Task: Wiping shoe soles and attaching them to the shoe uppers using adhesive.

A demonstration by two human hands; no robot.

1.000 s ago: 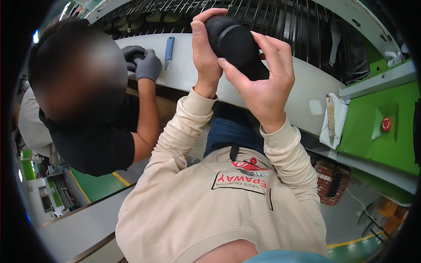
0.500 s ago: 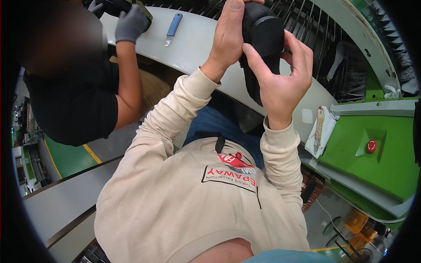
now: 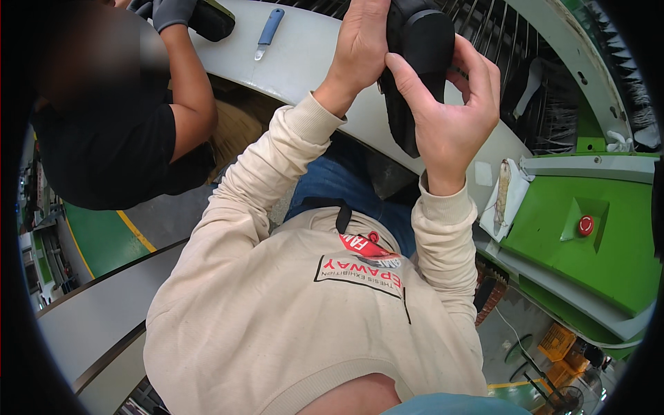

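A black shoe is held up in both my hands over the white worktable, its upper end cut off by the top of the picture. My left hand grips its left side, with the fingers mostly hidden behind it. On the other side my right hand has its thumb pressed against the shoe's near side and its fingers curled round the right edge. A tool with a blue handle and a short metal blade lies on the table to the left of my left hand.
At the left a co-worker in a black shirt holds another dark shoe in grey gloves. Metal rollers run behind the table. To the right stands a green machine cover with a red button.
My hands and the shoe have shifted slightly up and right in view, my grip much the same. The co-worker's gloved hands and shoe have moved left and up.
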